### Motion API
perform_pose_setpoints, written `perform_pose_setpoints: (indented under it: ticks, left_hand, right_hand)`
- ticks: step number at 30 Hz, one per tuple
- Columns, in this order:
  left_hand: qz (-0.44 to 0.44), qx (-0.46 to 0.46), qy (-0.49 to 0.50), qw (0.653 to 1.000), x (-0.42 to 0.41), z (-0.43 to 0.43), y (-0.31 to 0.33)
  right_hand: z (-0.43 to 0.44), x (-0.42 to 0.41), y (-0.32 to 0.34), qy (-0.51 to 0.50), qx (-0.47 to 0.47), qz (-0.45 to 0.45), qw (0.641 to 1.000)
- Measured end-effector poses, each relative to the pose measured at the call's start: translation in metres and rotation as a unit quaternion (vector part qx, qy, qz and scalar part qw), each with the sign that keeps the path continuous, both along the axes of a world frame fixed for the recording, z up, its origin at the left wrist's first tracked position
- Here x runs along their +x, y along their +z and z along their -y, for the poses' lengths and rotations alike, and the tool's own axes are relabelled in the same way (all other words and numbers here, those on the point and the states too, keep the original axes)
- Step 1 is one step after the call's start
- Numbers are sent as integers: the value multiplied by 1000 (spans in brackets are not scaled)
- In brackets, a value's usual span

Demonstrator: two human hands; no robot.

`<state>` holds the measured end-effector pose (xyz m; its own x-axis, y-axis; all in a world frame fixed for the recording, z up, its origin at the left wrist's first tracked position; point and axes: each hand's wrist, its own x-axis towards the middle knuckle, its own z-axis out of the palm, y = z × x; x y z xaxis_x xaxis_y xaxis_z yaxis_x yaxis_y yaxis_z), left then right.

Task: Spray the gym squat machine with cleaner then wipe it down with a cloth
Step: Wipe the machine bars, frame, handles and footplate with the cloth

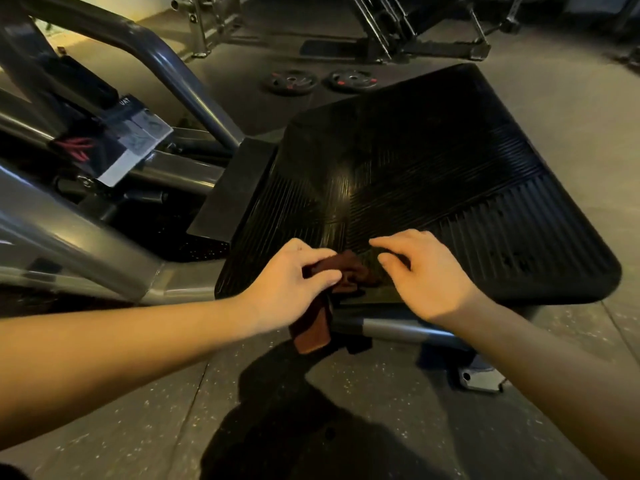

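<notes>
Cloth (346,273) bunched lower centre of frame, on near edge of footplate (433,174), tail hanging off. My left hand (287,285) pinches it; right hand (424,275) just beside, fingers curled, hold unclear. Footplate runs up-right from both hands.

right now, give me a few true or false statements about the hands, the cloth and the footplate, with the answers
1. The left hand grips the brown cloth. True.
2. The cloth lies at the far edge of the footplate. False: it is at the near edge of the ribbed black footplate, partly hanging off.
3. Two weight plates lie on the floor beyond the footplate. True.
4. The right hand holds a spray bottle. False: the right hand holds no bottle, and none is in view.
</notes>
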<state>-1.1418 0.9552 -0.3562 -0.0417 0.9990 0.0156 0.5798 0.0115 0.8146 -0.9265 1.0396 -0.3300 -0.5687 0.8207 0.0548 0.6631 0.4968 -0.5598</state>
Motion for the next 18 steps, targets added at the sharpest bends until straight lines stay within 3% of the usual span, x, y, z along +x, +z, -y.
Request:
perform_pose_setpoints:
  ticks: [1,3,5,6,10,12,14,16,18]
  left_hand:
    - [19,5,4,1000,1,-1,7]
    - [47,26,7,999,3,-4,16]
    - [91,28,3,995,6,-7,22]
    - [130,20,-2,991,7,-10,23]
    - [198,48,21,979,0,-25,21]
    - [170,53,51,983,-15,-33,9]
    - [80,5,58,995,-35,-40,-10]
    - [-34,-53,49,997,-53,-43,-30]
    - [-124,-118,17,985,-64,-40,-45]
  right_hand:
    - [4,-2,2,-19,-110,-78,991]
    - [11,-7,5,-35,-359,-248,899]
    - [11,-12,5,-32,-474,-347,809]
    - [10,-14,4,-29,-480,-372,794]
    - [-7,-27,2,-104,-350,-386,847]
    - [-23,-28,6,-120,-230,-329,908]
    - [-40,-26,13,-96,-22,-182,978]
    - [-49,-30,12,-30,130,7,991]
    - [-47,-39,5,66,103,159,980]
